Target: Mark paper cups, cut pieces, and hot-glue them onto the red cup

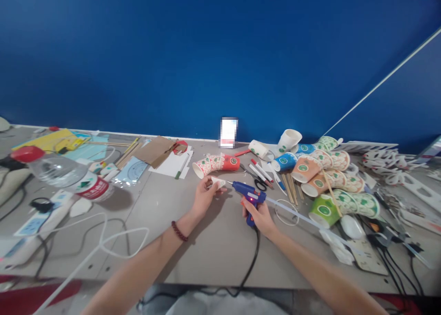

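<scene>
Wrapped round the handle of a blue hot glue gun (248,192), my right hand (259,217) holds it with a red light lit on its side. A clear glue stick (292,210) sticks out of its back, and a black cord hangs from the handle. My left hand (206,196) pinches a small white paper piece (218,182) just left of the gun's nozzle. I cannot tell whether nozzle and paper touch. Right behind my left hand, red-patterned paper cups (216,164) lie on their side in a curved row.
A plastic bottle (74,177) lies tilted at the left by a power strip (41,221) and a white cable. Scissors (260,182), pens and wooden sticks (292,186) lie right of centre. Stacked paper cups (325,207) fill the right. A phone (228,132) leans against the blue wall.
</scene>
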Demonstrator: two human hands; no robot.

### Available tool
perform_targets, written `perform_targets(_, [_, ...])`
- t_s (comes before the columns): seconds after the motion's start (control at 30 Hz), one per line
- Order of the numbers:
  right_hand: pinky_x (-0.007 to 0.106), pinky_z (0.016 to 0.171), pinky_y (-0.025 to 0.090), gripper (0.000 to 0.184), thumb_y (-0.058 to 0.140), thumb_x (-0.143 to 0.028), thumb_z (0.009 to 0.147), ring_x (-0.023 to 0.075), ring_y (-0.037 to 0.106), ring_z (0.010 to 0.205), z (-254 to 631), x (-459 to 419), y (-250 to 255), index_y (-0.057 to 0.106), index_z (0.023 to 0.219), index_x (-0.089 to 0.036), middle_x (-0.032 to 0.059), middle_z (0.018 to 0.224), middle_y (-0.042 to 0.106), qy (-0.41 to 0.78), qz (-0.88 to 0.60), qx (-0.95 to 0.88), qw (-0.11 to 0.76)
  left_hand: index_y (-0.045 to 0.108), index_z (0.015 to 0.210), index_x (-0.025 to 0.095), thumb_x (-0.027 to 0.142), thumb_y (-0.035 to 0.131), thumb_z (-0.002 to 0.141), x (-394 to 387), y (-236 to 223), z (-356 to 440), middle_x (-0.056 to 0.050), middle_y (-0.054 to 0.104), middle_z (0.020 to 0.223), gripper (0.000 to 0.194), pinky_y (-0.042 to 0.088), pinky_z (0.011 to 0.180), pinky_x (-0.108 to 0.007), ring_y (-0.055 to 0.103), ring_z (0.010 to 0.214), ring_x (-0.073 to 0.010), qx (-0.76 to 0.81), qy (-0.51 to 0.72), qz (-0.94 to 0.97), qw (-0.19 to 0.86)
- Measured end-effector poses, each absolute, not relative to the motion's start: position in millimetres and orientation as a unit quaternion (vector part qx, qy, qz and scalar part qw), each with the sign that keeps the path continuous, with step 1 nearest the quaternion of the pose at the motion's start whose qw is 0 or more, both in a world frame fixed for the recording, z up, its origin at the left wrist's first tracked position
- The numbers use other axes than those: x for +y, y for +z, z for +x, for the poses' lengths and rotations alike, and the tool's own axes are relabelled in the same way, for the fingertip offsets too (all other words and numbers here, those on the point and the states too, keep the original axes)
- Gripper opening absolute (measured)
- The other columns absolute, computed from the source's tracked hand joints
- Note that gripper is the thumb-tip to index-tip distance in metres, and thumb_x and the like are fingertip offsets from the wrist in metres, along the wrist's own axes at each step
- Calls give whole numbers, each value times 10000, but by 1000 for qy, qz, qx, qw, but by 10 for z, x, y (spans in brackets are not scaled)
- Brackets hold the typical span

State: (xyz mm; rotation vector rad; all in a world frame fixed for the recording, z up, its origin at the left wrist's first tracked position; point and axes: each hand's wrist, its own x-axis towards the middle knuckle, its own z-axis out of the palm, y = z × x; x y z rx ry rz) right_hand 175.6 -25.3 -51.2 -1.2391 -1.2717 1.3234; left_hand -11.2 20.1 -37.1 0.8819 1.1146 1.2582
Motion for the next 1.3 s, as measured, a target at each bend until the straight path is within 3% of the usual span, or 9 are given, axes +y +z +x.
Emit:
perform_targets(0.73, [230,432,420,430,585,-581,782,110,488,425,1730,-253,-478,579,697,-160,-10,486,524,517,-526,-514,439,556,855,186,436,735,673,195,-363,-108,9,632,755,357,542,596,-276,692,646,-178,478,544,376,578])
perform_targets(0.93, [229,435,419,465,577,-601,771,106,487,419,1719,-251,-470,545,611,-166,-8,473,511,513,-526,-516,439,552,849,183,438,729,680,191,-350,-111,12,622,762,354,538,592,-268,689,642,-171,474,543,382,578])
perform_targets(1.3, [224,417,408,455,569,-607,771,108,485,408,1738,-255,-512,542,644,-171,-7,471,524,517,-524,-519,436,562,835,183,420,732,679,189,-349,-105,7,630,767,331,539,594,-263,691,644,-170,475,541,381,580])
